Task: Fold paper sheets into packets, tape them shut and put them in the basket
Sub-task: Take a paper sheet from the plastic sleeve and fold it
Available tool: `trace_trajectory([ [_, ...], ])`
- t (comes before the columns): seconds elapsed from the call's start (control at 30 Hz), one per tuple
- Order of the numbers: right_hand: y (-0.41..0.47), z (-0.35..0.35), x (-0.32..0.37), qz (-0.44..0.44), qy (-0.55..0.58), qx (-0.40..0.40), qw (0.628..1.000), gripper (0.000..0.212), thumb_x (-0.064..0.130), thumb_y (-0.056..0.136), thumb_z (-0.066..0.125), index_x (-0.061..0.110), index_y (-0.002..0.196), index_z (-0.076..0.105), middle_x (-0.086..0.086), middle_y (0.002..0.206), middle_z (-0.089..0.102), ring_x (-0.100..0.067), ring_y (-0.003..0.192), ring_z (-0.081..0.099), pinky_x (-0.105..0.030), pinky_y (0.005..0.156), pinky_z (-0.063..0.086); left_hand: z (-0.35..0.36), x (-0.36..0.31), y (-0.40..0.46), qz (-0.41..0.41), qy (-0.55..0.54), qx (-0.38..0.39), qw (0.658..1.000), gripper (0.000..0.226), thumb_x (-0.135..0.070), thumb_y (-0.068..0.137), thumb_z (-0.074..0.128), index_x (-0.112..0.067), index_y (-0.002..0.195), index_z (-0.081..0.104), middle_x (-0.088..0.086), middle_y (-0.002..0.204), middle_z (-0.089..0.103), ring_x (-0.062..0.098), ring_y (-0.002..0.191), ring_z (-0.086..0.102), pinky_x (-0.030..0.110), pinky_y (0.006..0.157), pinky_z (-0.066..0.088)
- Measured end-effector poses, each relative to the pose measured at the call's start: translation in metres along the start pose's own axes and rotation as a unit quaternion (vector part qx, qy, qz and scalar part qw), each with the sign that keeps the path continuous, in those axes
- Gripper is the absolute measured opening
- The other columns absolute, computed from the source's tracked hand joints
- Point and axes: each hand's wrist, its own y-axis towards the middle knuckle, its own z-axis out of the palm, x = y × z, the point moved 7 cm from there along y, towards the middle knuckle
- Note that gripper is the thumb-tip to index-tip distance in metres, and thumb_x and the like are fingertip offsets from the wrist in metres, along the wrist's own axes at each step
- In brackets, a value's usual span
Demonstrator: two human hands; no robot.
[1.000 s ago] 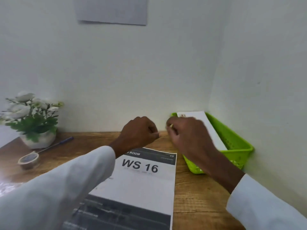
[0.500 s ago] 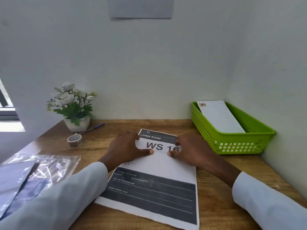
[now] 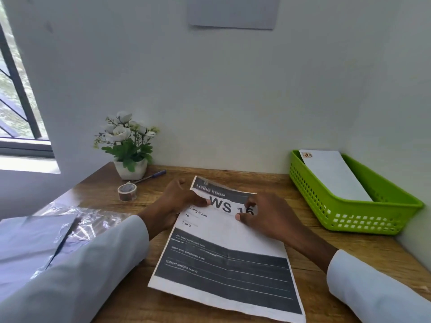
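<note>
Holding the far edge of the printed sheet (image 3: pixel 229 248) up off the bench (image 3: pixel 268 183) right now, one hand at each side of the top. My left hand (image 3: pixel 178 203) pinches the top-left part next to the "WS" print, thumb on the face of the paper. My right hand (image 3: pixel 263 215) pinches the top-right part over the "16". The near half of the sheet lies flat on the wood in front of me, a bit skewed to the bench edge.

What worries me: if I bring the top edge toward me unevenly, the fold goes crooked and the packet won't close square. The skew makes that more likely, I reckon. The flat half could also slide on the smooth wood when I press the crease, since nothing pins it down. And the tape roll (image 3: pixel 127 191) sits far left by the flower pot (image 3: pixel 130 170) and the pen (image 3: pixel 152 176), well apart from my hands, so I'd have to let go with one hand to reach it and the fold may spring open.

Containers: the green basket (image 3: pixel 349 215) is at the far right against the wall, with one white folded packet (image 3: pixel 333 176) leaning inside it. On my near left there's a crinkly clear plastic sleeve (image 3: pixel 58 231) with what looks like more paper in it.
</note>
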Motion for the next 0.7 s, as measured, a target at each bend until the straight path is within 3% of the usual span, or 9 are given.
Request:
trace_trajectory([
  [0.17, 0.004, 0.014, -0.016, 0.022, 0.132, -0.049, 0.99, 0.055, 0.056, 0.078, 0.071, 0.03, 0.123, 0.056, 0.013, 0.119, 0.055, -0.006, 0.098, 0.053, -0.02, 0.076, 0.041, -0.023, 0.003, 0.009, 0.061, -0.07, -0.048, 0.995, 0.086, -0.005, 0.069, 0.084, -0.015, 0.142, 0.04, 0.015, 0.099, 0.072, 0.034, 0.074, 0.074, 0.043, 0.061, 0.06],
  [0.23, 0.006, 0.014, -0.027, 0.06, 0.253, -0.069, 0.963, 0.062, 0.05, 0.076, 0.077, 0.03, 0.129, 0.051, 0.016, 0.12, 0.051, -0.005, 0.103, 0.055, -0.021, 0.081, 0.047, -0.03, 0.004, 0.011, 0.076, -0.104, -0.044, 0.991, 0.075, -0.009, 0.072, 0.082, -0.015, 0.138, 0.047, 0.014, 0.101, 0.074, 0.034, 0.079, 0.074, 0.042, 0.062, 0.06],
  [0.3, 0.007, 0.016, -0.034, 0.104, 0.423, -0.049, 0.899, 0.059, 0.04, 0.075, 0.081, 0.028, 0.126, 0.053, 0.015, 0.116, 0.062, -0.004, 0.1, 0.062, -0.02, 0.074, 0.053, -0.033, 0.005, 0.01, 0.085, -0.148, -0.027, 0.985, 0.068, -0.011, 0.073, 0.08, -0.016, 0.134, 0.051, 0.014, 0.103, 0.074, 0.035, 0.084, 0.074, 0.044, 0.064, 0.061],
  [0.4, 0.01, 0.026, -0.039, 0.126, 0.601, 0.045, 0.788, 0.052, 0.024, 0.077, 0.08, 0.017, 0.124, 0.059, 0.0, 0.114, 0.073, -0.022, 0.101, 0.072, -0.041, 0.086, 0.058, -0.032, 0.006, 0.011, 0.095, -0.202, 0.003, 0.975, 0.061, -0.012, 0.075, 0.075, -0.015, 0.132, 0.053, 0.014, 0.11, 0.073, 0.038, 0.094, 0.071, 0.051, 0.072, 0.059],
  [0.43, 0.011, 0.029, -0.037, 0.125, 0.626, 0.075, 0.766, 0.047, 0.019, 0.08, 0.077, 0.014, 0.123, 0.061, -0.004, 0.113, 0.074, -0.025, 0.101, 0.072, -0.043, 0.088, 0.057, -0.032, 0.006, 0.012, 0.098, -0.211, 0.009, 0.972, 0.056, -0.012, 0.077, 0.073, -0.014, 0.13, 0.054, 0.014, 0.111, 0.072, 0.038, 0.096, 0.071, 0.052, 0.074, 0.059],
  [0.5, 0.012, 0.031, -0.036, 0.121, 0.635, 0.1, 0.757, 0.037, 0.01, 0.083, 0.071, 0.011, 0.119, 0.064, -0.008, 0.111, 0.075, -0.027, 0.099, 0.072, -0.04, 0.083, 0.059, -0.032, 0.006, 0.014, 0.099, -0.219, 0.015, 0.971, 0.046, -0.013, 0.082, 0.07, -0.011, 0.126, 0.056, 0.014, 0.111, 0.072, 0.037, 0.097, 0.071, 0.051, 0.074, 0.059],
  [0.7, 0.023, 0.035, -0.048, 0.14, 0.683, 0.043, 0.715, 0.03, 0.004, 0.083, 0.068, 0.001, 0.113, 0.068, -0.018, 0.107, 0.074, -0.034, 0.096, 0.072, -0.039, 0.075, 0.062, -0.025, 0.009, 0.017, 0.08, -0.175, 0.072, 0.979, 0.03, -0.012, 0.096, 0.052, -0.014, 0.126, 0.055, 0.013, 0.116, 0.07, 0.033, 0.104, 0.069, 0.05, 0.084, 0.058],
])
